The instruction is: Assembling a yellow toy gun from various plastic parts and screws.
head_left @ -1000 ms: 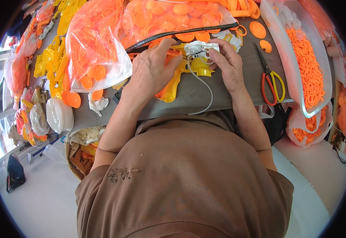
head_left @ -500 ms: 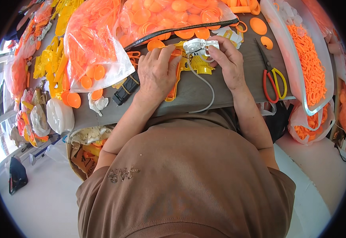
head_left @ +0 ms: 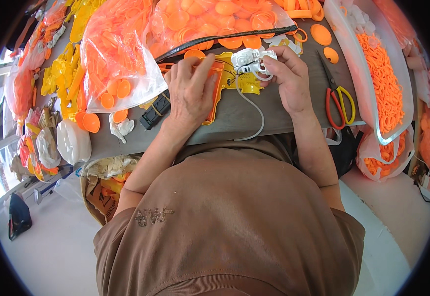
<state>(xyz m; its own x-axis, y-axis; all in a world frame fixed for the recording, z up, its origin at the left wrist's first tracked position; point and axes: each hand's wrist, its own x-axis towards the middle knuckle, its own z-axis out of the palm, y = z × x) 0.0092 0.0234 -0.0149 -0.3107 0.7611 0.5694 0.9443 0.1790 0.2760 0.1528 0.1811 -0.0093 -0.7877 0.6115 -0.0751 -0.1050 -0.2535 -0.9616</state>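
Observation:
My right hand [head_left: 294, 79] pinches a white plastic gearbox [head_left: 247, 60] with thin dark wires and raises it slightly above the table. A pale flexible tube [head_left: 255, 106] trails from the gearbox down to the table's near edge. Below the gearbox lies a yellow plastic housing half [head_left: 248, 84] with rows of small holes. Left of it sits an orange-and-yellow housing part [head_left: 215, 96]. My left hand [head_left: 190, 91] rests against that part's left side, fingers stretched and apart, partly covering it; I see nothing gripped in it.
Scissors with red and yellow handles [head_left: 340, 101] lie on the right. Beyond them stands a clear bin [head_left: 368, 93] of small orange rings. Bags of orange parts [head_left: 121, 59] crowd the far side. A black block [head_left: 155, 111] lies beside my left wrist, with yellow parts [head_left: 64, 74] farther left.
The white gearbox has shifted slightly right with my right hand, away from the orange part. My left hand has moved a little left and its fingers have loosened.

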